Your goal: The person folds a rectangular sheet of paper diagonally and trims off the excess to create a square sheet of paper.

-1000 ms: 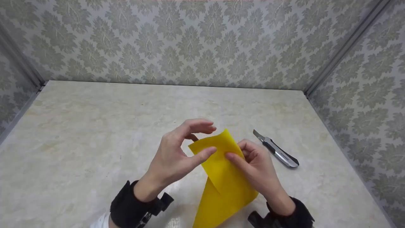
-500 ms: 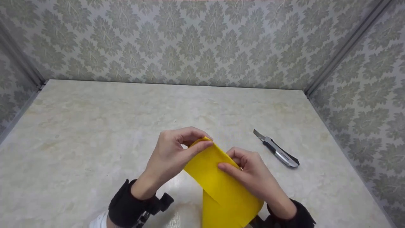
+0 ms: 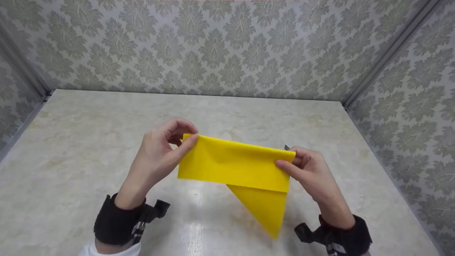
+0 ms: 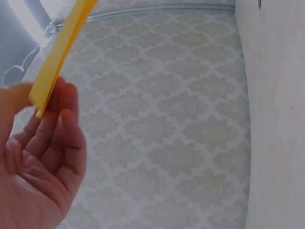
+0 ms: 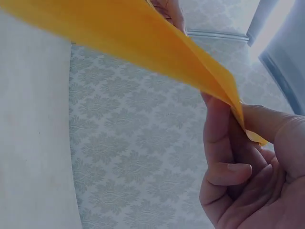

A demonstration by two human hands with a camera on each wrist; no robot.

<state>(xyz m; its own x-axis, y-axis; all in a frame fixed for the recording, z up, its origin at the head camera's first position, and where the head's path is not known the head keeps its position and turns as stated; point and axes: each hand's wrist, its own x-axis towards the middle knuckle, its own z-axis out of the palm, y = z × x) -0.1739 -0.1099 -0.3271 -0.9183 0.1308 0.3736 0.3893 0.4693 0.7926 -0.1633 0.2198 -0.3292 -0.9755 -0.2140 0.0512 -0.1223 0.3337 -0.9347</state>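
Note:
A folded sheet of yellow cloth point(image 3: 234, 163) is stretched between my two hands over the table. Its folded edge runs along the top, sloping slightly down to the right, and a pointed flap point(image 3: 265, 209) hangs below at the right. My left hand point(image 3: 156, 153) pinches the upper left corner between thumb and fingers; in the left wrist view the folded layers show edge-on. At the upper right corner my right hand point(image 3: 312, 174) pinches the cloth, thumb in front and fingers behind. The right wrist view shows the cloth's underside point(image 5: 119, 33) slanting away from that hand.
The blade tip of a utility knife point(image 3: 287, 147) shows just behind the right hand, its handle hidden. The pale table point(image 3: 106, 135) ends at patterned wall panels point(image 3: 213, 53) at the back and sides.
My left hand has moved up and left, my right hand to the right. The cloth has gone from bunched and upright to pulled wide between them, and the knife is now mostly covered.

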